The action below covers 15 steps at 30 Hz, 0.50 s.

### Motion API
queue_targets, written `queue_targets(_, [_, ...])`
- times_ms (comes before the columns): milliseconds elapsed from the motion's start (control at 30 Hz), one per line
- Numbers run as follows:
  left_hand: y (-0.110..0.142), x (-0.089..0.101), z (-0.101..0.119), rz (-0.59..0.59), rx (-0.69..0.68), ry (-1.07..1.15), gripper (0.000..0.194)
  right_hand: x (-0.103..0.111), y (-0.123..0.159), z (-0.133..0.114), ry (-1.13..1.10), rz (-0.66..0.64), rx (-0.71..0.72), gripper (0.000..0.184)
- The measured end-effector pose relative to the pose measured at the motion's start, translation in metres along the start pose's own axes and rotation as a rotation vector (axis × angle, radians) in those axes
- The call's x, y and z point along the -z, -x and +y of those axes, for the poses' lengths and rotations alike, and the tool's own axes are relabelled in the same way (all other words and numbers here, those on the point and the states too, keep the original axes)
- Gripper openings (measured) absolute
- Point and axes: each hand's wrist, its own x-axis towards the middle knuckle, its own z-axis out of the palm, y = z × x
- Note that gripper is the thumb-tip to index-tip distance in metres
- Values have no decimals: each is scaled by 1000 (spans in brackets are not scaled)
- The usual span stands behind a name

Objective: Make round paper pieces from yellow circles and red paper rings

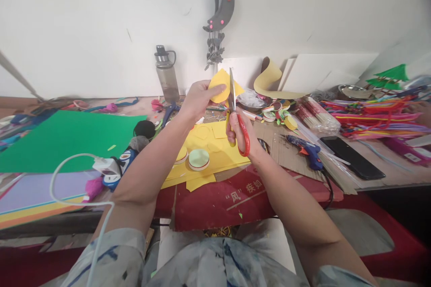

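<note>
My left hand (201,97) pinches a piece of yellow craft sheet (219,81), raised above the table. My right hand (243,132) grips a pair of scissors (243,136) with red and yellow handles, blades pointing up. The blades stand at the right side of the yellow piece, and a corner of yellow shows beyond them. Below the hands lie yellow sheets (222,154) with outlines marked or cut in them. On these sheets rests a round pale-green-topped disc (198,159), and a yellow-topped disc (182,155) is partly hidden by my left forearm.
A green sheet (74,139) and a power strip (116,168) with a white cable lie left. A water bottle (167,76) stands at the back. To the right are a blue glue gun (308,150), a black phone (352,157) and coloured pipe cleaners (373,119).
</note>
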Motion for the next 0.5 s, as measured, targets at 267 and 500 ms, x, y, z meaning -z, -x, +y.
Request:
queue_targets(267, [0, 3, 7, -25, 10, -48, 26, 2, 2, -1, 21, -24, 30, 58])
queue_targets(500, [1, 9, 10, -49, 14, -78, 28, 6, 0, 9, 50, -51, 30, 57])
